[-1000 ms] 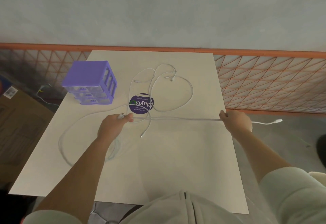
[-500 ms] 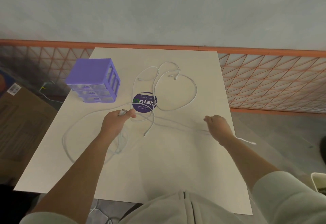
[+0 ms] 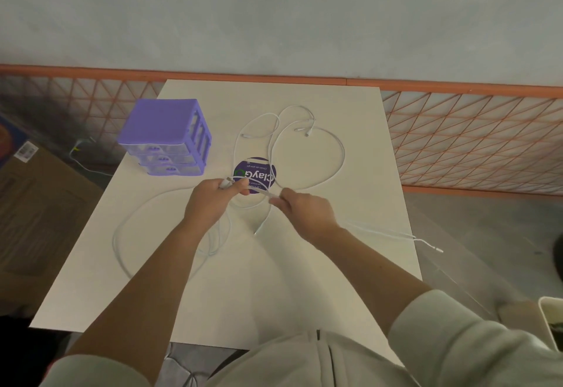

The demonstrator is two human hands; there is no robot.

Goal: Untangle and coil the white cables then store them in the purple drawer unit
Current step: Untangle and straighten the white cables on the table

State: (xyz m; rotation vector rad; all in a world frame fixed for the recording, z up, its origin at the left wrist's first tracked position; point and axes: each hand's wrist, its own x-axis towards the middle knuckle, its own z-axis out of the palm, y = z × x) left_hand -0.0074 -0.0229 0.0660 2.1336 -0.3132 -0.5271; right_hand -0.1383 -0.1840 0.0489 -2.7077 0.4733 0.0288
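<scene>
White cables (image 3: 307,155) sprawl in loose loops across the pale tabletop (image 3: 350,280) in the head view. Left hand (image 3: 210,200) pinches a cable end near its connector; right hand (image 3: 304,210), just beside it, is closed on the same strand, whose tail trails off the tabletop's right edge. Purple drawer unit (image 3: 166,137) stands at the far left, drawers shut, behind the left hand.

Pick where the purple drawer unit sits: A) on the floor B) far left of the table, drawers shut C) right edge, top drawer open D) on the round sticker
B: the purple drawer unit stands at the table's far left, all three drawers pushed in, left of the round sticker.
</scene>
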